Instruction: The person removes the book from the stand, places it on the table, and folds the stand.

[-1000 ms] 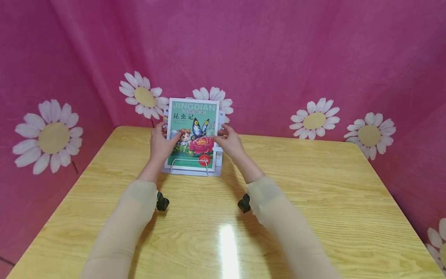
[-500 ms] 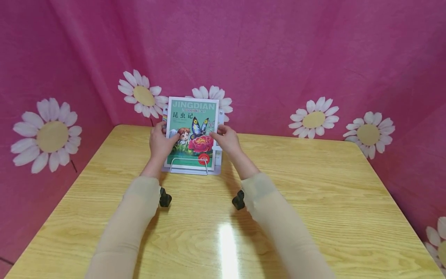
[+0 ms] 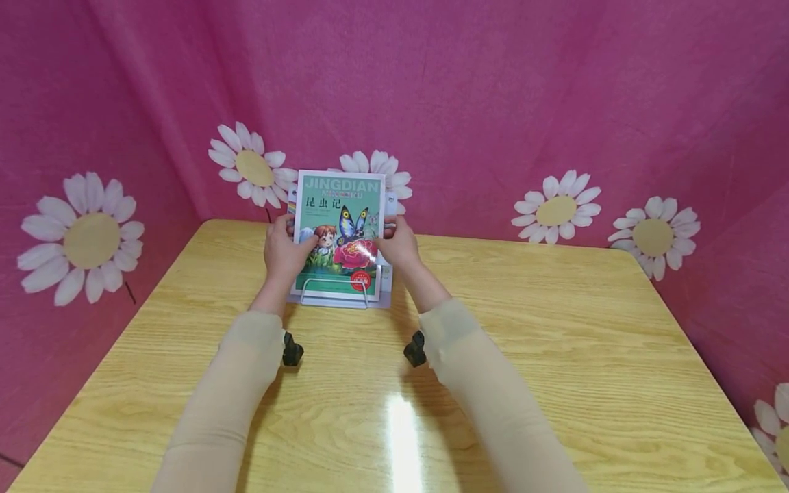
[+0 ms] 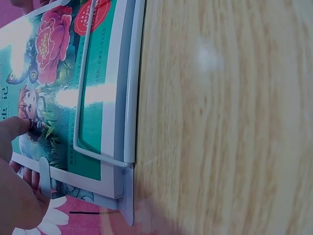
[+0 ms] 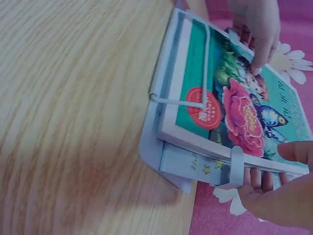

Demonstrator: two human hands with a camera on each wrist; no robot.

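Observation:
A green book (image 3: 337,219) with a butterfly, a child and a pink flower on its cover leans upright on a pale book stand (image 3: 385,291). A wire bar (image 3: 335,281) of the stand crosses the lower cover. My left hand (image 3: 285,252) grips the left side, thumb on the cover and fingers behind. At the opposite side my right hand (image 3: 401,245) holds the edge the same way, its thumb near the flower. In the right wrist view a grey side clip (image 5: 236,166) hooks over the book's edge beside my right fingers. The fingertips behind the book are partly hidden.
The stand is on a wooden table (image 3: 524,356), near its back edge. Behind the table hangs a pink curtain (image 3: 431,89) with large white daisies. Light reflects off the table in front.
My right hand and forearm have shifted slightly left, and the right thumb has moved a little on the cover. The left hand, book and stand stay nearly the same.

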